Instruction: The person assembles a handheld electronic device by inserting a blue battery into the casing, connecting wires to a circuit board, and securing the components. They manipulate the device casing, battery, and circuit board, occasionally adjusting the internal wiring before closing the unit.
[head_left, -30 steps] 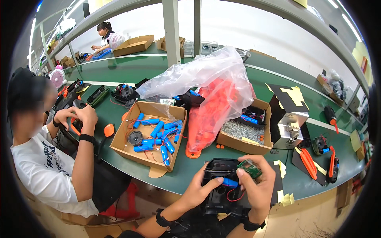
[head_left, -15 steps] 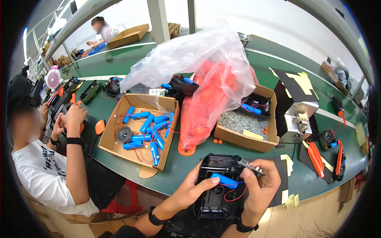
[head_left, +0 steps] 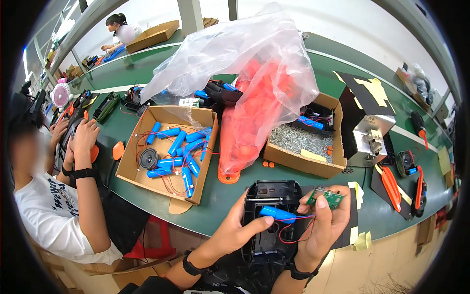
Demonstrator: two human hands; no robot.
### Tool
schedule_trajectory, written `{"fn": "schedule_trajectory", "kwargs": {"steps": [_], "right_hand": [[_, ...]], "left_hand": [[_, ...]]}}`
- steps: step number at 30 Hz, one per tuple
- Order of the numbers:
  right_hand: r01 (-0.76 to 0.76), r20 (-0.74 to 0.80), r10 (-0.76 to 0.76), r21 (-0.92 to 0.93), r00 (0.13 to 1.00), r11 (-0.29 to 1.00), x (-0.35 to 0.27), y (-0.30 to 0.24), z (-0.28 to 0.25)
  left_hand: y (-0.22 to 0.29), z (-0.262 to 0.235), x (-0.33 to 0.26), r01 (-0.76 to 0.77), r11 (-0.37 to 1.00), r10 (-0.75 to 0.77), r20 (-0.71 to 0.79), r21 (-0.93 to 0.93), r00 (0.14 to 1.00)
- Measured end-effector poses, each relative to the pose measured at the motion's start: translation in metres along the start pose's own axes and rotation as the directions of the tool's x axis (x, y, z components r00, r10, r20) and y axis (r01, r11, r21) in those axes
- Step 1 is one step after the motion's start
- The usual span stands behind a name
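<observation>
My left hand [head_left: 238, 228] grips the left side of a black plastic housing [head_left: 270, 219] at the table's front edge, its thumb pressing a blue cylindrical battery [head_left: 277, 214] lying across the housing's opening. My right hand [head_left: 324, 226] holds the housing's right side and pinches a small green circuit board [head_left: 329, 197] between its fingertips. Red and blue wires [head_left: 295, 227] run from the battery toward the board.
A cardboard box [head_left: 167, 153] with several blue batteries and a round speaker sits left of the housing. A clear bag of orange parts [head_left: 252, 103], a box of screws [head_left: 303, 142], a metal fixture [head_left: 368, 133] and orange tools [head_left: 391, 183] are nearby. A seated person [head_left: 63, 196] works at left.
The view has moved closer to the table. My left thumb has come onto the blue battery inside the housing, and my right hand has lifted the green board beside it.
</observation>
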State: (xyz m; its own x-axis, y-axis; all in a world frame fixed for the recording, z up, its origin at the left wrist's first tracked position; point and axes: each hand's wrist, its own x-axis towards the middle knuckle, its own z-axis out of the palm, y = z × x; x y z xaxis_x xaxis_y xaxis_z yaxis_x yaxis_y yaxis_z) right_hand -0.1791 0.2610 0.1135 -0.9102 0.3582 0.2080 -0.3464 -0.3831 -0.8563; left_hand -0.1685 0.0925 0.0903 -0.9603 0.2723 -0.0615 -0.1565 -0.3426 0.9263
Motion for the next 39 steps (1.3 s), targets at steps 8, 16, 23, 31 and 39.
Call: {"fn": "schedule_trajectory", "kwargs": {"steps": [8,16,23,31,39], "right_hand": [[0.248,-0.059,-0.264,-0.198,0.963,0.948,-0.006,-0.009,-0.002],[0.300,0.034,-0.301,0.027,0.953,0.954,-0.029,-0.020,0.003],[0.286,-0.013,-0.286,0.095,0.958,0.954,-0.020,-0.014,-0.004],[0.079,0.108,-0.011,-0.650,0.994,0.756,0.000,-0.024,-0.016],[0.524,0.461,-0.251,-0.764,0.851,0.377,-0.016,-0.049,-0.015]], "left_hand": [[-0.008,0.005,-0.004,-0.088,0.993,0.093,-0.058,0.084,0.994],[-0.005,0.000,-0.002,-0.048,0.997,0.048,-0.002,0.065,0.999],[0.001,-0.003,0.001,-0.056,0.998,0.055,0.117,0.006,0.992],[0.000,-0.011,-0.002,0.094,0.992,-0.094,0.005,-0.079,0.996],[-0.004,-0.004,-0.009,-0.062,0.998,0.062,-0.020,-0.004,0.998]]}}
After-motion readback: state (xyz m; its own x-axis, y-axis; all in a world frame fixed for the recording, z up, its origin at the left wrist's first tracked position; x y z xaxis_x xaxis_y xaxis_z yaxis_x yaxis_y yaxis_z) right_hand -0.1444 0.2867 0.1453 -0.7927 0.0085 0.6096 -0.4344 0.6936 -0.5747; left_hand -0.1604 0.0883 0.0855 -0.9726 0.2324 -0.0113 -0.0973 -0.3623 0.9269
